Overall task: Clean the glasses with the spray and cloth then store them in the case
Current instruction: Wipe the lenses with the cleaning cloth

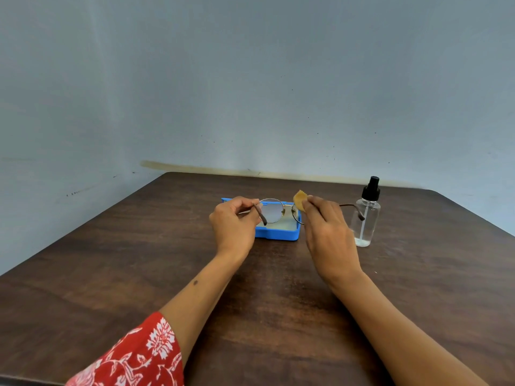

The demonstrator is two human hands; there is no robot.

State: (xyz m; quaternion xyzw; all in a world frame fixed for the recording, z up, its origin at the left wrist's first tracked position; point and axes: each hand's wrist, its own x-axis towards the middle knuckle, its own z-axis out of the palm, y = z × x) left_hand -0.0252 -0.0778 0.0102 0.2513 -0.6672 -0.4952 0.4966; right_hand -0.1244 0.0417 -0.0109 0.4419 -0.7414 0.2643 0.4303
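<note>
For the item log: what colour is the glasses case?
Blue case, pale lining inside; seen in the head view, behind the hands.

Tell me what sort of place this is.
Probably a plain room at home, though I can't be sure: a dark wooden table pushed against a bare, scuffed pale-blue wall, holding only a blue case and a spray bottle. No furnishings or signs say more.
</note>
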